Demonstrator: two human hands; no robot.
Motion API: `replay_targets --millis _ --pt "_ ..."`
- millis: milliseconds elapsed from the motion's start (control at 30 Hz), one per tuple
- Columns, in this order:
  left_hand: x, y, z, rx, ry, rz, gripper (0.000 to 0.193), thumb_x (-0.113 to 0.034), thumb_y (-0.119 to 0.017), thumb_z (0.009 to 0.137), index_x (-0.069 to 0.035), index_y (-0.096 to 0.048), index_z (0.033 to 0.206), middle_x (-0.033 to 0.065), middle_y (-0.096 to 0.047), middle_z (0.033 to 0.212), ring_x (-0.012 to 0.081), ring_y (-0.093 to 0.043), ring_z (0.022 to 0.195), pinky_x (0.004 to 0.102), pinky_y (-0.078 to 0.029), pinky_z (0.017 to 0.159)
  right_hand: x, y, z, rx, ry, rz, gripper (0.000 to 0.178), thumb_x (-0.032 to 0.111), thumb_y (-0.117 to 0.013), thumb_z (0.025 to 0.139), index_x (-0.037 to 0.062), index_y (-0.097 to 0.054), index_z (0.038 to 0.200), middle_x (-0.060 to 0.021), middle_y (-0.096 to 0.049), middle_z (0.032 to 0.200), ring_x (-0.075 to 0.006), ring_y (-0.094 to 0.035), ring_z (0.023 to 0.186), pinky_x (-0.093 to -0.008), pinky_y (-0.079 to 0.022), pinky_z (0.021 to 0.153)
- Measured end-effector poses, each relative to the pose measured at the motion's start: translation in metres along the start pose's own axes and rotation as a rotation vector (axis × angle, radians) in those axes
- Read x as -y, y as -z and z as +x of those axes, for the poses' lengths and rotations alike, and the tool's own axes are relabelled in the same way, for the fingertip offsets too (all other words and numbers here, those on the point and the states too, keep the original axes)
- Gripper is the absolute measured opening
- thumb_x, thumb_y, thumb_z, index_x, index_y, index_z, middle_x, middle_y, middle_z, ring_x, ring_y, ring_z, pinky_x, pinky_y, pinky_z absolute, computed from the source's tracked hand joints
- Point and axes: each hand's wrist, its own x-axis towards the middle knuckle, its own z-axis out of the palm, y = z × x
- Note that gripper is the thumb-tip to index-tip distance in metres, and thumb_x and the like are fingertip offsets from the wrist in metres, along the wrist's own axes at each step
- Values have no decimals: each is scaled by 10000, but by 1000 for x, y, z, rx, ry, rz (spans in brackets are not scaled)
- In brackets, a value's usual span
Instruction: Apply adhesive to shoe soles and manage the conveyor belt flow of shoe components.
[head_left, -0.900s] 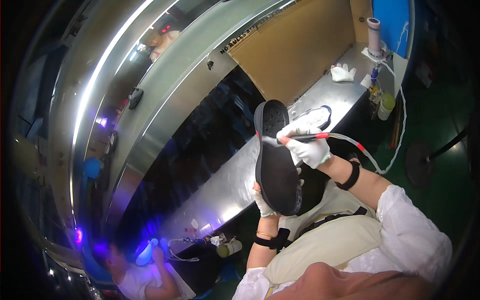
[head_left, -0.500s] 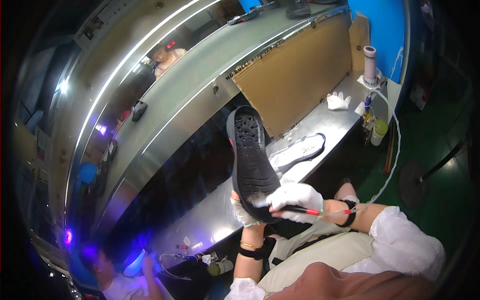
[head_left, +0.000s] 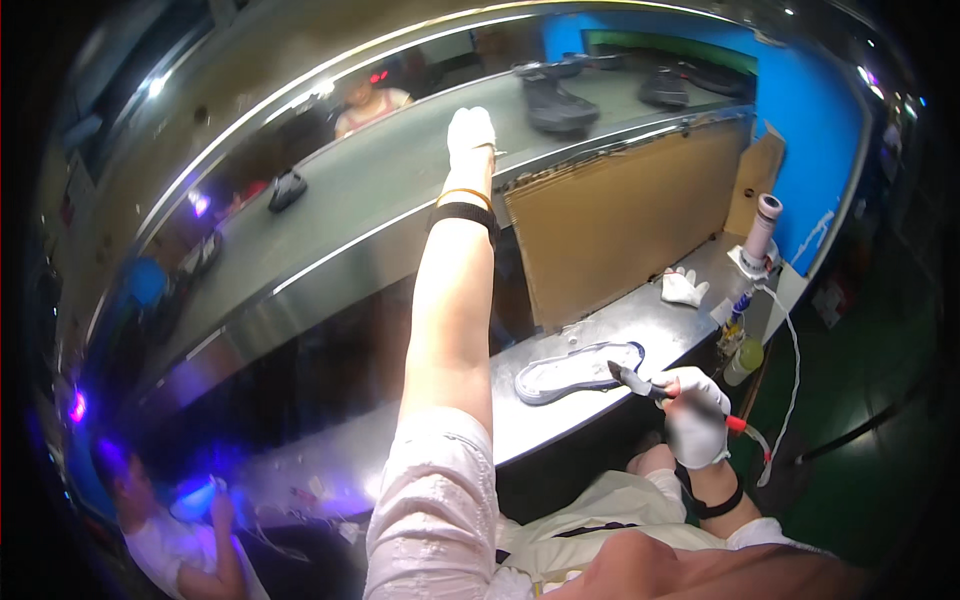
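Note:
My left arm is stretched far forward, and my gloved left hand [head_left: 472, 138] hangs over the green conveyor belt [head_left: 395, 160]. Its fingers point away, and I see nothing in them. Right of this hand a blurred black shoe part [head_left: 556, 104] lies on the belt. My gloved right hand [head_left: 698, 418] is closed on a brush [head_left: 640, 382] with a black handle, a red band and a clear tube at its back end. The bristles sit close to a white-topped shoe sole [head_left: 580, 370] on the metal shelf [head_left: 540, 425].
A cardboard sheet [head_left: 635, 220] stands between belt and shelf. A loose white glove [head_left: 684, 287], a pink bottle [head_left: 763, 225] and a white cable [head_left: 797, 370] are at the right. More black shoes [head_left: 664, 88] lie on the belt. Another person [head_left: 165, 515] works at lower left.
The black sole that my left hand held up has left that hand. My left arm has reached forward over the belt. My right hand has moved right with the brush. The view has shifted.

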Motion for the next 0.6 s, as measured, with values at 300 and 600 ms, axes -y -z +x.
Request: replay_targets --millis 300,600 --pt "-23 190 -74 94 -210 1005 675 -429 -543 707 -98 -470 1290 178 -490 1275 347 -459 1188 447 -386 980 -54 2 12 -31 -306 30 149 -78 -602 788 8 -607 909 -84 -637 936 -101 -577 756 -231 -473 720" --pt "103 523 -48 -163 298 1690 723 -447 -532 720 -163 -390 1369 149 -375 1394 291 -381 1279 427 -352 1023 -103 -40 11 134 -536 -25 139 29 -613 828 37 -579 962 -113 -627 999 -175 -617 848 -259 -504 719"
